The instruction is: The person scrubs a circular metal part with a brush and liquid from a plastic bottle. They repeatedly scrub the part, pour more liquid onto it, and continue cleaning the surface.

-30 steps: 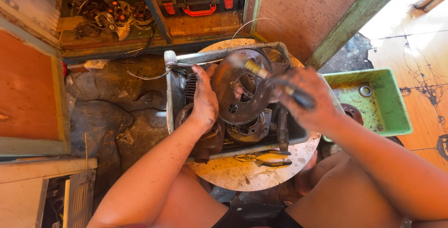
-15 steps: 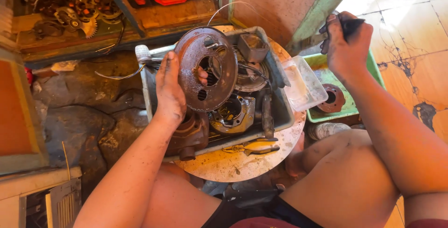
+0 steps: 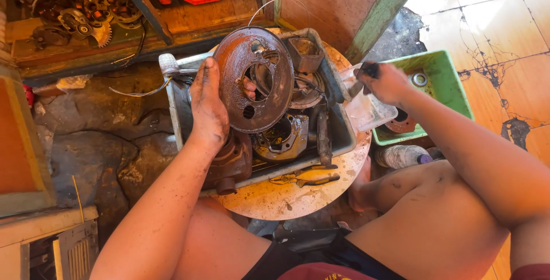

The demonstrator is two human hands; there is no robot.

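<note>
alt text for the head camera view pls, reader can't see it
The person's left hand holds a rusty round metal plate upright over a grey tray of greasy engine parts on a small round table. Their right hand holds a dark-handled tool over a clear plastic container beside a green tray.

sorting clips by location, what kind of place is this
Probably a small engine or motorcycle repair workshop: the left hand holds a rusty metal disc over a grey tray of greasy engine parts, with gears on a shelf and pliers nearby.
</note>
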